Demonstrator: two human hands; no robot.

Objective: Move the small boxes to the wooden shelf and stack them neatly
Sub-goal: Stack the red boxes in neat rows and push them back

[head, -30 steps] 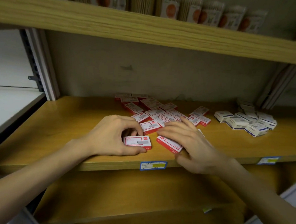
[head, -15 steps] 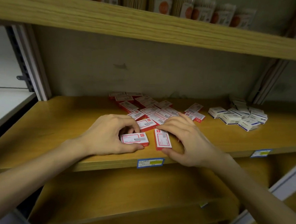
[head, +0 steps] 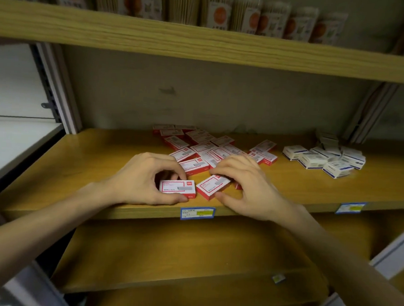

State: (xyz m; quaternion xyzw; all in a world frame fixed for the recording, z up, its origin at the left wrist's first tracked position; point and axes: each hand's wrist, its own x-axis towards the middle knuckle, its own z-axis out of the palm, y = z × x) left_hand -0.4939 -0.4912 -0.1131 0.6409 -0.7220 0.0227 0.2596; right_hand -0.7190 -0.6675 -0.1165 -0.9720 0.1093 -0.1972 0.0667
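On the wooden shelf (head: 89,160), near its front edge, my left hand (head: 140,179) grips a small red and white box (head: 177,189) between thumb and fingers. Just to its right my right hand (head: 248,188) pinches a second red and white box (head: 212,187), tilted up on one edge, its near end close to the first box. Behind both hands lies a loose scatter of several more red and white boxes (head: 210,148).
A heap of small white boxes (head: 323,158) lies at the shelf's right. Blue price labels (head: 197,213) sit on the front edge. The upper shelf (head: 203,41) carries packs of sticks; a lower shelf (head: 178,253) sits below. Metal uprights (head: 58,89) flank the bay.
My right hand has turned its box from lying lengthwise toward me to tilted beside the left box. My left hand has stayed on its box.
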